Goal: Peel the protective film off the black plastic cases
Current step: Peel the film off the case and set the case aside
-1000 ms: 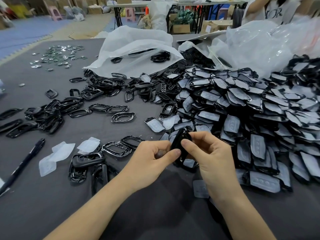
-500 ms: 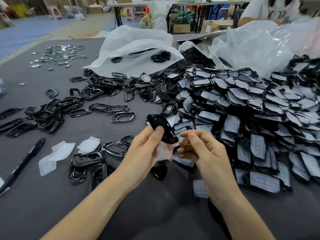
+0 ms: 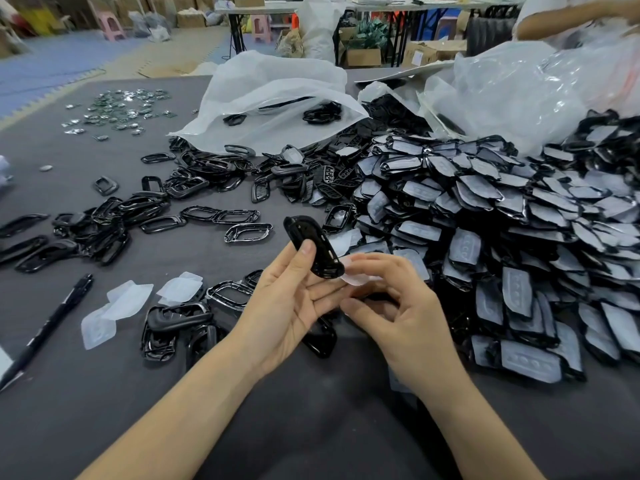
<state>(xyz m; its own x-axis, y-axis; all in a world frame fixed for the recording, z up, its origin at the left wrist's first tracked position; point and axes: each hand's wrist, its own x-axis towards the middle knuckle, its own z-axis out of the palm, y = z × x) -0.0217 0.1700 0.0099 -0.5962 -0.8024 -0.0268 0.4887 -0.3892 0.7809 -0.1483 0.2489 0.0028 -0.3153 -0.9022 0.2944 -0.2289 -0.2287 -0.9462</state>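
Case: a black plastic case is held up in the air, just to the left of the big heap of cases that still have their film, and above the table.
How the case handles: I judge it light, stiff and glossy, so it is probably slippery. It is best held by the two long edges, with the skin off the shiny face.
Film: a thin, cloudy film hangs at the lower end of the case, on the side toward the heap. It looks soft and almost without weight. A corner is the place to take it. I cannot tell if it is fully free from the case.
Left hand: the left hand grips the case, thumb on the front and fingers behind.
Right hand: the right hand pinches the film between thumb and forefinger, with the other fingers curled below.
Loose films: some loose films lie flat on the table, far left of the heap.
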